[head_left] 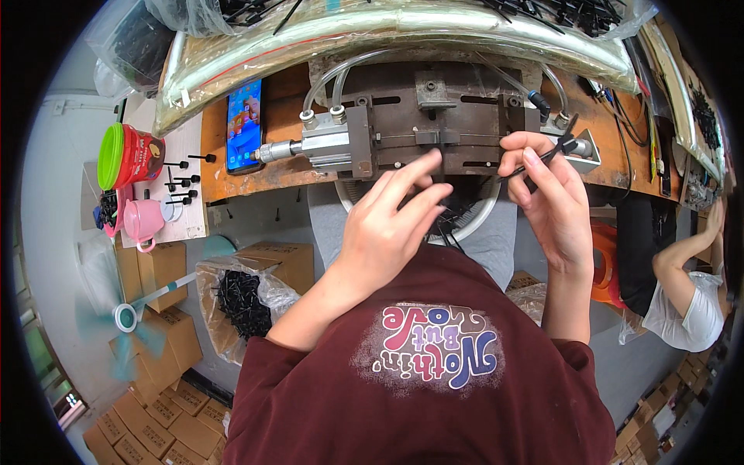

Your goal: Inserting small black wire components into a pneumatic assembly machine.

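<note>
My right hand (554, 194) is closed at the right end of the metal fixture, pinching a thin black rod-like part (546, 157) with a wider piece near its upper end. My left hand (391, 217) reaches over the front edge of the fixture, its fingers spread and no object visible in them. Its fingertips are just below the small metal block (428, 137) at the middle of the dark fixture bed (473, 122). Silver air cylinders (325, 147) with clear hoses flank the bed. Below the fixture, a white-rimmed container (475, 222) with black parts sits at my lap, partly hidden by my left hand.
A phone (245, 124) lies left of the fixture. Farther left are a red tub (139, 155), a pink cup (143, 219) and several loose black parts. A plastic-covered tray (387, 35) runs behind. A bag of black parts (240, 302), a fan (125, 318) and another person (686, 310) are nearby.
</note>
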A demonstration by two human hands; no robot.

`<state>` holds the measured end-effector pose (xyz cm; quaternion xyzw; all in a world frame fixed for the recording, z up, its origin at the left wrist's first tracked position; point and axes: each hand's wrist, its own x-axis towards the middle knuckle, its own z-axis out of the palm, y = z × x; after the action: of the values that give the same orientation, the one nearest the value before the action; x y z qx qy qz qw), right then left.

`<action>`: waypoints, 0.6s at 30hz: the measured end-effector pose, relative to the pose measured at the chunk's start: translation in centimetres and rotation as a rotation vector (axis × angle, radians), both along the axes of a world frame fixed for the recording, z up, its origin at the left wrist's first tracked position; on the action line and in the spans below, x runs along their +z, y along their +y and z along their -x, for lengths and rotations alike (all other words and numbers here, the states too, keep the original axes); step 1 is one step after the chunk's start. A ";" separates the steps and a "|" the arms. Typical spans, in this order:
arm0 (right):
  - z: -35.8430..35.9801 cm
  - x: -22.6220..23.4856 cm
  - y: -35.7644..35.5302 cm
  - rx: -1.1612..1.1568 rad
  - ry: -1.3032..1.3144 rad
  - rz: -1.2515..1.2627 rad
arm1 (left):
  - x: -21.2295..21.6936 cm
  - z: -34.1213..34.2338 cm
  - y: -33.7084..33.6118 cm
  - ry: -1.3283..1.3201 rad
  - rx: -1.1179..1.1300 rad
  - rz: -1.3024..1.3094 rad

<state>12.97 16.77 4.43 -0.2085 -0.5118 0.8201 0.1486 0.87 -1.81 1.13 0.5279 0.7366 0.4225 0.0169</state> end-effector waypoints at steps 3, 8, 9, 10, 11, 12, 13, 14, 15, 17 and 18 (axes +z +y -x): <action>-0.4 0.0 -0.6 -0.035 0.009 -0.108 | -1.5 0.4 0.7 0.250 0.028 0.075; -0.6 0.6 -1.6 -0.137 0.021 -0.547 | -0.9 0.8 1.9 0.364 0.033 0.162; -0.6 0.8 -1.8 -0.170 0.008 -0.634 | -0.7 0.9 2.1 0.366 0.029 0.174; -0.6 0.6 -1.9 -0.227 -0.031 -0.728 | -0.8 1.0 2.1 0.378 0.020 0.169; -0.6 0.5 -1.9 -0.246 -0.029 -0.914 | -0.8 1.0 2.1 0.390 0.013 0.164; -0.5 0.3 -1.8 -0.262 -0.026 -1.097 | -0.9 1.1 2.1 0.403 0.006 0.161; -0.5 0.1 -1.8 -0.278 -0.022 -1.281 | -0.8 1.1 2.0 0.366 0.009 0.157; -0.5 0.1 -1.9 -0.271 -0.032 -1.381 | -0.6 1.2 1.9 0.330 0.013 0.153; -0.4 -0.1 -1.6 -0.264 -0.009 -1.511 | -0.4 1.2 1.8 0.291 0.013 0.145; 0.0 -1.0 -0.8 -0.243 0.041 -1.771 | 0.4 1.0 1.4 -0.042 -0.008 -0.002; 0.1 -1.2 -0.9 -0.217 0.028 -1.817 | 1.0 0.8 1.2 -0.208 -0.019 -0.075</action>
<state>12.89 15.92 3.24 -0.0484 -0.9361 0.0857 0.3378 0.02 -0.57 2.12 0.4884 0.7093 0.5023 0.0776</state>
